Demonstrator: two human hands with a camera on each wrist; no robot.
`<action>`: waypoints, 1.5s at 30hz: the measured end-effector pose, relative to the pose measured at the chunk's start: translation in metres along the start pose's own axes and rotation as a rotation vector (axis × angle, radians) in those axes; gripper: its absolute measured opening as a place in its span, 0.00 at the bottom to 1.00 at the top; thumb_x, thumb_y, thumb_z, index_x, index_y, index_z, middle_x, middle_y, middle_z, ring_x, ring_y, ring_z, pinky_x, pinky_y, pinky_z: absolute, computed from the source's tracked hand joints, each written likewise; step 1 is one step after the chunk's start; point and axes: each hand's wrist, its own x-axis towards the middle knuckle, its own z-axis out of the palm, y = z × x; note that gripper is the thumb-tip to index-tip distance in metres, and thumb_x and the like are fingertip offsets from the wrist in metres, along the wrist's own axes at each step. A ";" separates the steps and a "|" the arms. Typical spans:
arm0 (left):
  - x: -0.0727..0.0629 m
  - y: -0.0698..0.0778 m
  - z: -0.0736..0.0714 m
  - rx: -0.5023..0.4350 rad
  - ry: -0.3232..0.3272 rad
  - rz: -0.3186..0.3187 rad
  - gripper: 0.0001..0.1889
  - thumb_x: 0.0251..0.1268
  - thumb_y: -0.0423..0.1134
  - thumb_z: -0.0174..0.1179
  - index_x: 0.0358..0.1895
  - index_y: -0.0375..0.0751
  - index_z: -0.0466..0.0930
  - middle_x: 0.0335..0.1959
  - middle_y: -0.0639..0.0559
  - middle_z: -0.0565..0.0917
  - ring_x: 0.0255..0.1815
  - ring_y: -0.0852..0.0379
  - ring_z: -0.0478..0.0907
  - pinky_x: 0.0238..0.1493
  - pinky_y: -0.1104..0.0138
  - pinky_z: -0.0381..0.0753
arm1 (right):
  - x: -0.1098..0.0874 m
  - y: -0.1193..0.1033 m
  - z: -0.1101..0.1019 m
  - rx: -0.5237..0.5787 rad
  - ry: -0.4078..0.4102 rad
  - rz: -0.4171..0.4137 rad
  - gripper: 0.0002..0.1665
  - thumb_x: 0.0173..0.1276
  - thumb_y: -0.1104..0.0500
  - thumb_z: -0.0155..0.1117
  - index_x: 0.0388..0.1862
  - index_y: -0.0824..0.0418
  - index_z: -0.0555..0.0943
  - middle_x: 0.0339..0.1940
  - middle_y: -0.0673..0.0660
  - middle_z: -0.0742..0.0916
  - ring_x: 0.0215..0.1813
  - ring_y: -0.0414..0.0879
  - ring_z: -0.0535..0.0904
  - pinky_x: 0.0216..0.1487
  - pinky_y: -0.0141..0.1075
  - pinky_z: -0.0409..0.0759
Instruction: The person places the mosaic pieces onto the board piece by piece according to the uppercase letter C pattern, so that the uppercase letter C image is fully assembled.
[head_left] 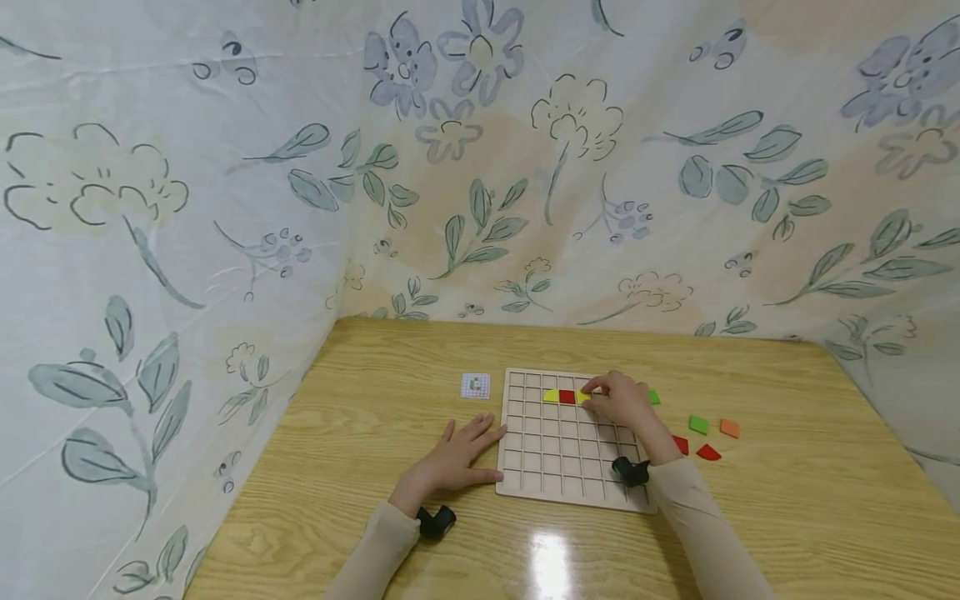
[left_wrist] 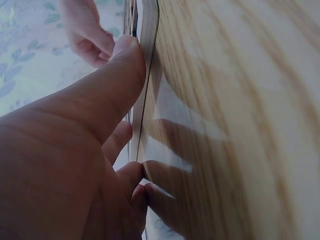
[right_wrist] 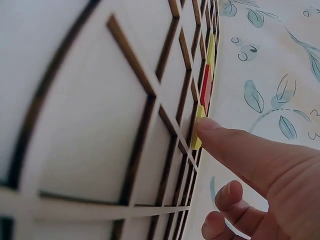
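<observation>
A pale wooden grid board point(head_left: 551, 454) lies on the table. In one of its upper rows a yellow quarter-circle tile point(head_left: 552, 396), a red square tile point(head_left: 567, 397) and a second yellow tile point(head_left: 582, 398) sit side by side. My right hand point(head_left: 621, 400) has thumb and index finger at that second yellow tile, pinching it; a fingertip point(right_wrist: 209, 125) touches it in the right wrist view, other fingers curled below. The fingers partly cover this tile. My left hand point(head_left: 457, 458) is spread flat beside the board, its thumb and fingertips touching the left edge.
Right of the board lie green tiles point(head_left: 699, 425), an orange tile point(head_left: 729, 427) and red tiles point(head_left: 708, 452). A small printed pattern card point(head_left: 476, 386) lies past the board's upper left corner. Floral cloth point(head_left: 480, 208) hangs behind the wooden table point(head_left: 360, 400).
</observation>
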 end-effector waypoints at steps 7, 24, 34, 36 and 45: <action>0.000 -0.001 0.001 -0.003 0.000 -0.004 0.38 0.63 0.58 0.53 0.73 0.51 0.51 0.75 0.46 0.47 0.76 0.48 0.41 0.70 0.42 0.36 | -0.003 0.000 -0.001 0.034 -0.003 -0.011 0.12 0.58 0.55 0.69 0.41 0.54 0.86 0.28 0.55 0.76 0.28 0.46 0.67 0.32 0.39 0.56; -0.003 -0.002 0.000 -0.007 0.000 0.001 0.38 0.63 0.59 0.53 0.73 0.52 0.50 0.75 0.46 0.47 0.76 0.48 0.40 0.70 0.42 0.35 | -0.016 0.024 -0.018 0.054 0.061 -0.028 0.13 0.60 0.58 0.66 0.44 0.59 0.85 0.27 0.54 0.77 0.28 0.47 0.68 0.25 0.35 0.60; -0.003 -0.003 0.001 -0.001 -0.001 -0.004 0.39 0.63 0.60 0.52 0.73 0.52 0.50 0.75 0.47 0.47 0.76 0.48 0.39 0.71 0.43 0.34 | -0.023 0.043 -0.023 0.016 0.059 -0.028 0.14 0.61 0.55 0.66 0.45 0.58 0.84 0.28 0.54 0.78 0.28 0.45 0.68 0.26 0.35 0.60; -0.004 -0.003 0.001 -0.003 0.002 -0.004 0.39 0.62 0.60 0.52 0.73 0.52 0.50 0.75 0.47 0.47 0.76 0.48 0.40 0.71 0.44 0.34 | -0.024 0.047 -0.023 0.007 0.071 -0.040 0.15 0.60 0.55 0.66 0.45 0.58 0.84 0.29 0.54 0.79 0.29 0.44 0.69 0.27 0.35 0.61; -0.004 -0.003 0.001 -0.001 0.001 -0.004 0.38 0.63 0.59 0.52 0.73 0.53 0.50 0.75 0.47 0.47 0.76 0.49 0.40 0.70 0.43 0.34 | -0.031 0.057 -0.031 -0.014 0.081 -0.025 0.18 0.60 0.55 0.66 0.49 0.60 0.83 0.31 0.57 0.80 0.31 0.46 0.71 0.26 0.35 0.61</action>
